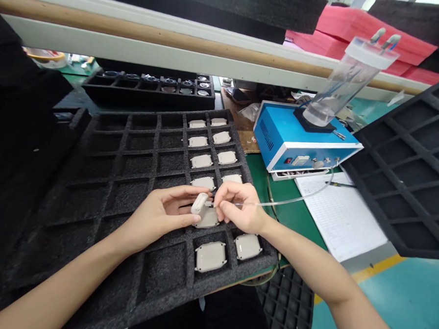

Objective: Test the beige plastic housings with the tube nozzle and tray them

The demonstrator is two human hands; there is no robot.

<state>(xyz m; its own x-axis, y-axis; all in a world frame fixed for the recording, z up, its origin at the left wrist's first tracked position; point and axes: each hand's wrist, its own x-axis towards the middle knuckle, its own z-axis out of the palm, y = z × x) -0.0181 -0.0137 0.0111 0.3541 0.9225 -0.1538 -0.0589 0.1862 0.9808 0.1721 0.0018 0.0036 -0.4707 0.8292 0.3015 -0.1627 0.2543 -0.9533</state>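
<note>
Your left hand (158,211) has the beige watch case (200,203) pinched by its edges over the foam tray (161,296), good for a probably light, stiff, scuffable shell, while your right hand (242,207) is closed round the clear tube (283,202), with wiggle room past the foam tray's right rim before the blue machine (280,133).

Shot from the wearer's head, facing forward and down over the desk (256,178), close above both hands (241,207) and the foam tray (162,269); taking in the blue machine (304,154) farther off at right and, slanting across the top, the shelf (138,30); seemingly blurred toward the corners.
</note>
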